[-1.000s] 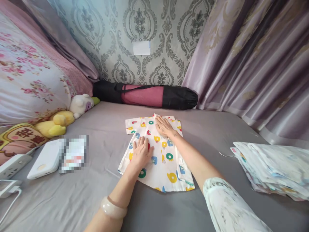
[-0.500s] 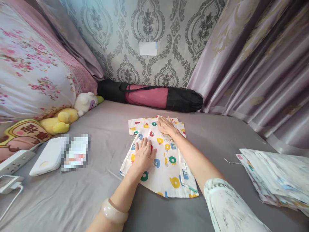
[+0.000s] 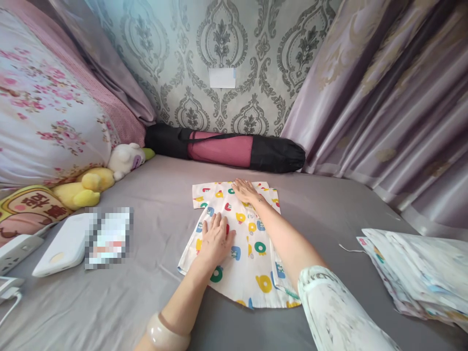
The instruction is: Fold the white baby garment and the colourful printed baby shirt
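Left hand [image 3: 215, 241]: grip open, palm down, fingers spread on the printed shirt [image 3: 239, 263] — center-left of the garment. Right hand [image 3: 245, 191]: grip open too, flat near the shirt's top edge. Shirt lies on the gray bed sheet [image 3: 153, 297], lower center of frame. Folded clothes [image 3: 420, 273] at lower right — black-and-pink rolled bag [image 3: 223, 148] beyond, upper center.

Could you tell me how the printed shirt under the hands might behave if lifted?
The printed shirt would probably hang limp, since it lies flat like thin cloth. Its loosely folded right side might fall open. It looks light, being only a small garment.
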Demonstrator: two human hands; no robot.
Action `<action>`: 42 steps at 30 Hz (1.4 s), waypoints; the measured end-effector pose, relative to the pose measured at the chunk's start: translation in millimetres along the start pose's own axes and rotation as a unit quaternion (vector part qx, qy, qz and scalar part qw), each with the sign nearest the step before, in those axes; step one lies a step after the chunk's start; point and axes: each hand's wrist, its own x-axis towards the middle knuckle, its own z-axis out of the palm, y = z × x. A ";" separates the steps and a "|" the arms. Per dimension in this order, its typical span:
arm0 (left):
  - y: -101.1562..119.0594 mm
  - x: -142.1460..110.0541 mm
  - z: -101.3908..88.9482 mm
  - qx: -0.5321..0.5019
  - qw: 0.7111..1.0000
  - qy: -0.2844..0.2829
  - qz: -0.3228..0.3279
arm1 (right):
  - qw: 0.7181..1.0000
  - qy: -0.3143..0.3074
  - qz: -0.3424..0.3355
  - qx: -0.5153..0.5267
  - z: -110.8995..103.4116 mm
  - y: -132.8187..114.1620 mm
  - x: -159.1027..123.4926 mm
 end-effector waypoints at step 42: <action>-28.2 -1.9 -60.5 0.043 0.980 -0.018 -0.195 | 0.977 0.074 0.198 0.029 -16.8 34.8 -59.9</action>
